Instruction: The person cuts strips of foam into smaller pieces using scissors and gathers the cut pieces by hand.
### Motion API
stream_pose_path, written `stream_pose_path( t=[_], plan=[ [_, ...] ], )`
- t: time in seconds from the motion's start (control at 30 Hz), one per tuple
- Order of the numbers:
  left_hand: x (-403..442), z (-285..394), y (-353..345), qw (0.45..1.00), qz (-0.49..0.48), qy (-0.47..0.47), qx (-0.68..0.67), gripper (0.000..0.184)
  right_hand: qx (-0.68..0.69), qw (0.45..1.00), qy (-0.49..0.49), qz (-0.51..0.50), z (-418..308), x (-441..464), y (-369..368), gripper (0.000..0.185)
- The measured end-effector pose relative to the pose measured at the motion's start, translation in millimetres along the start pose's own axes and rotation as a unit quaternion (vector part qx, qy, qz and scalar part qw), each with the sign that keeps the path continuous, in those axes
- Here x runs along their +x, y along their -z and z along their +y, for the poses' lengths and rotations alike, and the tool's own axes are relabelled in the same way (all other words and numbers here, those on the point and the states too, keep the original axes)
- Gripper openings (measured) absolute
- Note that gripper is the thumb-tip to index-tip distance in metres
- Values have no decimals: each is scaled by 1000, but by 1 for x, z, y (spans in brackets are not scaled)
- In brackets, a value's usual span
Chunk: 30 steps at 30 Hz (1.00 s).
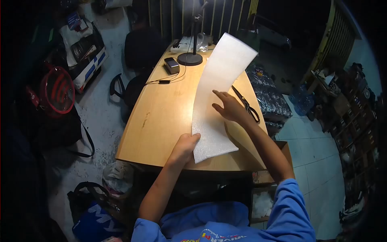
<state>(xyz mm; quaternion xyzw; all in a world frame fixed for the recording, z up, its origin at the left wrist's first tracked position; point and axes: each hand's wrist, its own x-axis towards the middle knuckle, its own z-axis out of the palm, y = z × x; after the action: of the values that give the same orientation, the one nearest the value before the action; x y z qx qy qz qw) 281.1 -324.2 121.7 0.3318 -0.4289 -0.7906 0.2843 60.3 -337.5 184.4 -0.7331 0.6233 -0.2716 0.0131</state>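
A long white sheet of packing foam (217, 76) stretches up from the near table edge, its far end raised and curving to the right. My left hand (186, 146) grips its lower left edge, thumb on top and the other fingers hidden beneath. Over the middle of the sheet is my right hand (229, 105), fingers apart and holding nothing; I cannot tell if its fingertips touch the foam. Black-handled scissors (252, 112) lie on the table just right of the sheet, partly behind my right hand and forearm.
The wooden table (149, 121) carries a black lamp stand (190, 59), a dark phone-like device (171, 65) and a thin cable (164, 82). A black chair (135, 90) stands at the left. Dark wrapped bundles (268, 90) and an open cardboard box (284, 151) sit at the right.
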Motion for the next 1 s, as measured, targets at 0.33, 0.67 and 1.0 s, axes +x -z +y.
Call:
stream_pose_path(
  t=[0.33,0.67,1.0],
  plan=[
    [-46,14,-5,993,-57,71,71,30,-93,994,-36,-39,37,10,-59,45],
    [-53,-6,-7,998,-44,34,-9,43,-165,953,-253,26,76,-16,18,39],
    [-54,-10,-13,1000,7,18,22,47,-15,940,-281,-194,117,-32,43,56]
  ],
)
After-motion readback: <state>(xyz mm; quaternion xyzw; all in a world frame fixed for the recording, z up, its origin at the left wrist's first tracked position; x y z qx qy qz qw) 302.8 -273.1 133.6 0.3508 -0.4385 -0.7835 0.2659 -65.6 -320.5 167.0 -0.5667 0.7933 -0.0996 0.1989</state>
